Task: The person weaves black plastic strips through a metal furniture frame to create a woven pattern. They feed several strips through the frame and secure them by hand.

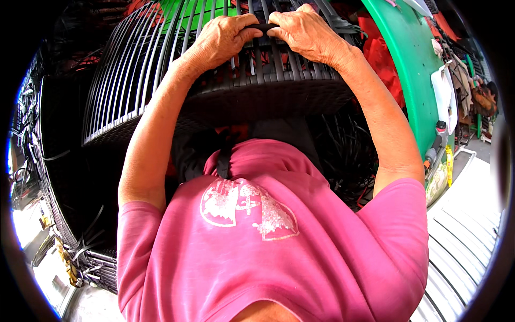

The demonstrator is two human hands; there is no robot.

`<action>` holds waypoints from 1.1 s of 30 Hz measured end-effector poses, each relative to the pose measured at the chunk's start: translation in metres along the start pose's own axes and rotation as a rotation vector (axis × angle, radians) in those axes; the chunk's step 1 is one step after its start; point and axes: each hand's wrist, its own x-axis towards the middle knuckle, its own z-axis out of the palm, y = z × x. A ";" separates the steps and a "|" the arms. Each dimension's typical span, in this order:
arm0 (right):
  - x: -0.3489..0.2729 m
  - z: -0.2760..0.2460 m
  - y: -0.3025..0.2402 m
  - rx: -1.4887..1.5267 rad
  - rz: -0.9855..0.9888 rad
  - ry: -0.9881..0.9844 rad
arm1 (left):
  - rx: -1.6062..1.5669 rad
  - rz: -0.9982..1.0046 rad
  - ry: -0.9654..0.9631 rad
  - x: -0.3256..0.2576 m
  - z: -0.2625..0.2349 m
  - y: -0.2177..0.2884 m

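A big half-woven black wicker frame point(214, 102) fills the view from nine o'clock up to twelve, its bare upright ribs fanning out at ten o'clock and its finished woven band curving across the middle just above my chest; my pink shirt point(268, 252) takes up the whole lower half toward six o'clock. At two o'clock a green curved panel point(413, 70) runs down beside the frame, with red cloth point(378, 53) showing between the two, and loose black strands point(343, 155) hang in a tangle at three o'clock under the woven band. Both my arms reach up to twelve o'clock, where my left hand point(225, 37) and right hand point(306, 32) sit knuckle to knuckle on the frame, each curled tight on the same flat black weaving strip point(264, 27), which lies across the ribs between my fingertips, touching them
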 end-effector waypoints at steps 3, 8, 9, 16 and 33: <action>0.002 -0.009 -0.002 0.028 -0.029 0.011 | -0.013 -0.009 -0.005 0.001 0.000 -0.002; 0.001 -0.008 -0.003 0.062 -0.050 0.050 | 0.004 -0.072 -0.062 0.001 -0.002 0.000; 0.002 -0.008 -0.003 0.051 -0.049 0.051 | 0.005 -0.081 -0.071 0.001 -0.003 0.001; -0.001 -0.007 -0.002 0.043 -0.060 0.087 | -0.014 -0.100 -0.070 0.002 -0.004 0.005; -0.003 -0.010 0.008 0.337 0.193 -0.009 | -0.425 -0.129 0.092 0.001 -0.015 -0.026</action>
